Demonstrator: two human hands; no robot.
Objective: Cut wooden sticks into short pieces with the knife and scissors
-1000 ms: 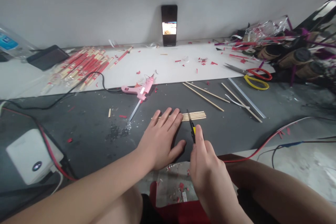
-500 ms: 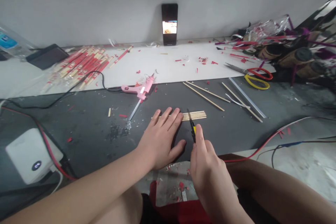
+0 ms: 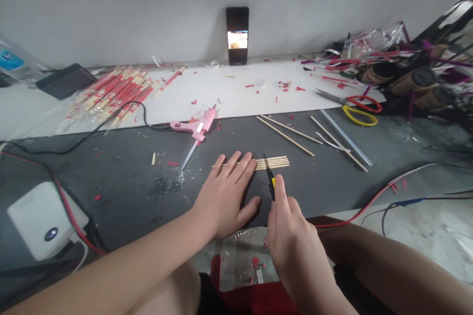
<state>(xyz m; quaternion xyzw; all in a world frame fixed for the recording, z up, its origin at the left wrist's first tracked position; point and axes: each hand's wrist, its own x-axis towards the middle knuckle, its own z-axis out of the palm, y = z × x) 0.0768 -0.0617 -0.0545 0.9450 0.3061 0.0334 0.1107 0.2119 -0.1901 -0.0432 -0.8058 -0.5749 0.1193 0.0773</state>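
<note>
Head view looks down on a dark grey tabletop (image 3: 111, 182), with both forearms reaching in from the near side. The left hand (image 3: 225, 197) lies flat with its grip spread, fingertips resting on the near left end of a row of thin wooden sticks (image 3: 272, 163) laid side by side. The right hand (image 3: 291, 236) has its grip pressed together, pinching a small black-and-yellow hand tool (image 3: 271, 183) upright between thumb and fingers. The tool's dark tip crosses the sticks just right of the left fingertips; whether it touches them is too small to tell. Farther off, a pink hot glue gun (image 3: 197, 128) lies left of the row, and loose sticks (image 3: 286, 133) and a metal ruler (image 3: 345, 135) lie to the right. Scissors with red handles (image 3: 364, 104) and a yellow-handled pair (image 3: 359, 115) sit at the far right beside a white board (image 3: 236, 91) scattered with red scraps. Bundled red-and-wood chopsticks (image 3: 114, 93) lie on that board at far left, and a phone (image 3: 237, 34) stands against the wall. A white power bank (image 3: 42, 221) with a red wire (image 3: 64, 206) sits near left.
</note>
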